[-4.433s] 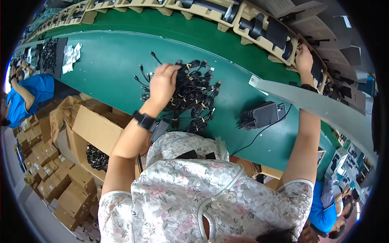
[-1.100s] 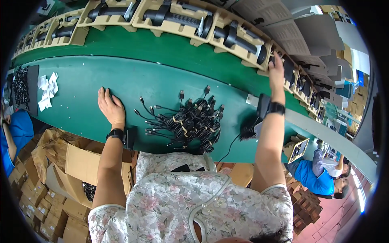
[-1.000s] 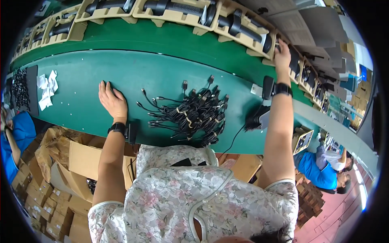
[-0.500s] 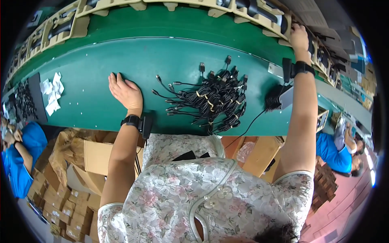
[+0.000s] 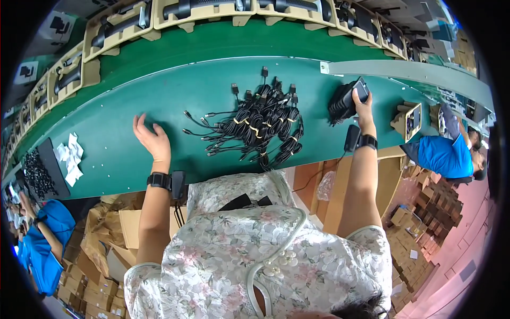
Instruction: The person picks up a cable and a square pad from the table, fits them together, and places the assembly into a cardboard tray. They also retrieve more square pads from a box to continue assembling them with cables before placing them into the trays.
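Note:
My left hand point(image 5: 152, 139) hovers over or rests on the green table at the left, fingers apart and nothing in them. To its right lies a heap of black USB cables point(image 5: 255, 125), coiled in bundles with pale ties, connectors fanning out. Farther right, my right hand point(image 5: 364, 108) is closed around a dark flat rectangular piece point(image 5: 361, 89). Just left of that hand, a stack of black pieces point(image 5: 340, 103) leans on the table; their exact kind is unclear. Part of my right hand's grip is hidden by the piece.
Moulded tan trays point(image 5: 204, 16) holding black devices line the far side. A grey metal rail point(image 5: 404, 68) crosses the right. White paper scraps point(image 5: 70, 157) and small black parts point(image 5: 40, 173) lie at left. Another tan tray point(image 5: 408, 121) stands right. Two people in blue sit at the sides.
My right hand has come back from the far-side trays to the black stack and now grips a flat piece there. My left hand stays open. The whole view has shifted.

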Motion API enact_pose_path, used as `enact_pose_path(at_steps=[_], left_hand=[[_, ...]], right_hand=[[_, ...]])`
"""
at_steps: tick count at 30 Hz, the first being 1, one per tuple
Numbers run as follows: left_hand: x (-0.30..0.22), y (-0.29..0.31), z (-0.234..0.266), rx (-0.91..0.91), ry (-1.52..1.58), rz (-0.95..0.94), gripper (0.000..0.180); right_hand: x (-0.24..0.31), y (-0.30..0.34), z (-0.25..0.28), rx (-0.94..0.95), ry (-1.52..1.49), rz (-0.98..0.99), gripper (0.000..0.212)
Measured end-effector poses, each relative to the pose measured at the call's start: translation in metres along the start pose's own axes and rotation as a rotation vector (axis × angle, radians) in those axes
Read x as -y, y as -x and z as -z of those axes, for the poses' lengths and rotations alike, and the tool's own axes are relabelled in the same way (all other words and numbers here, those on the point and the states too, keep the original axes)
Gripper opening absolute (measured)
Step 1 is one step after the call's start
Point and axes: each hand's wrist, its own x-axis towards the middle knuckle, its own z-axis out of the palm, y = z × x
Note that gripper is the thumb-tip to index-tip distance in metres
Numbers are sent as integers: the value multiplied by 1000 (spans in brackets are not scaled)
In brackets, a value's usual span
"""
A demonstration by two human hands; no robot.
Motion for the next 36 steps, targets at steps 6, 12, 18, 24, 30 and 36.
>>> enact_pose_path(at_steps=[6, 12, 18, 24, 30, 36], left_hand=[[-67, 1, -8, 135, 186, -117, 40], [-166, 17, -27, 382, 440, -364, 35], [-229, 28, -50, 537, 545, -475, 32], [-255, 26, -70, 1005, 834, -70, 33], [-244, -10, -54, 1561, 1629, 694, 32], [-236, -14, -51, 1393, 1653, 599, 33]], right_hand=[[-5, 37, -35, 174, -217, 238, 75], [28, 82, -41, 75, -176, 529, 55], [53, 104, -21, 123, -52, 635, 28], [106, 128, 3, 613, -596, 77, 26], [176, 155, 5, 1044, -997, -27, 20], [197, 81, -32, 902, -835, 465, 12]])
